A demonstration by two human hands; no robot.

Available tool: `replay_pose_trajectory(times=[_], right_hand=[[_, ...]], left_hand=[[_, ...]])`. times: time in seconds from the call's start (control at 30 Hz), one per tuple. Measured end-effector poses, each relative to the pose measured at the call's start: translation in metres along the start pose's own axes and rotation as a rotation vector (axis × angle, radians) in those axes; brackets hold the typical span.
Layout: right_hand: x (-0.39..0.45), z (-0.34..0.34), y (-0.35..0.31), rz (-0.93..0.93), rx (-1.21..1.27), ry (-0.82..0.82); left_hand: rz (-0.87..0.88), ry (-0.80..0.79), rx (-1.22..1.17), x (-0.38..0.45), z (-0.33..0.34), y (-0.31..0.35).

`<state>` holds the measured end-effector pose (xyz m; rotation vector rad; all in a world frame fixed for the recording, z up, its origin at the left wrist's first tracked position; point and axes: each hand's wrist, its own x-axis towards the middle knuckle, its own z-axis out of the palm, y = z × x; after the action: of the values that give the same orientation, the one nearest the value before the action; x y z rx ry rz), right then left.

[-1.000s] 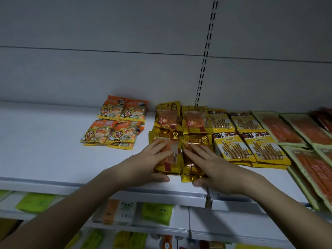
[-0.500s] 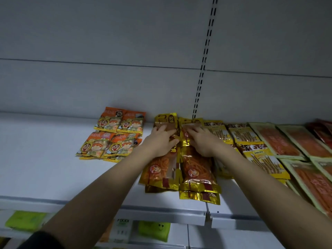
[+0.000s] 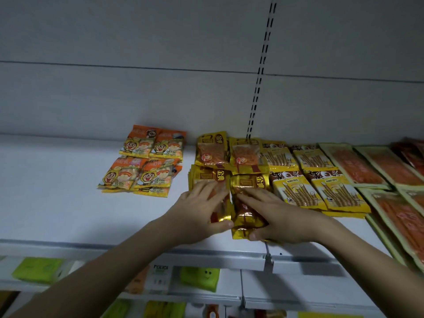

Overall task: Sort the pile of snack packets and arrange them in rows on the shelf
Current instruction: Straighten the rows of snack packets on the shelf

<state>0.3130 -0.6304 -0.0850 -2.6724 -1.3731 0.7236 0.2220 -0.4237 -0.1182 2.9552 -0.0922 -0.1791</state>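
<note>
One white shelf (image 3: pixel 57 203) spans the frame's middle, carrying rows of packets. Orange cartoon packets (image 3: pixel 144 161) lie left of centre, yellow stick-snack packets (image 3: pixel 316 180) right of centre. At centre front, the left hand (image 3: pixel 202 214) and right hand (image 3: pixel 277 216) lie with fingers straight and slightly spread on two gold packets (image 3: pixel 245 203), thumbs at the near edges.
</note>
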Motion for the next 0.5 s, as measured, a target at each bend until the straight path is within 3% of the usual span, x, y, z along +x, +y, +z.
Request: replay_pose_trajectory(times=[0.23,0.4,0.5], right_hand=[[0.000,0.007,-0.001,-0.012,0.102,0.103],[-0.032,-0.025,0.030,-0.012,0.277,0.315],[-0.040,-0.051,0.078,0.093,0.248,0.446]], left_hand=[[-0.029,-0.061,0.009,-0.004,-0.015,0.007],[-0.042,-0.100,-0.015,-0.010,-0.053,0.021],[0.029,-0.012,-0.128,0.018,-0.068,0.050]])
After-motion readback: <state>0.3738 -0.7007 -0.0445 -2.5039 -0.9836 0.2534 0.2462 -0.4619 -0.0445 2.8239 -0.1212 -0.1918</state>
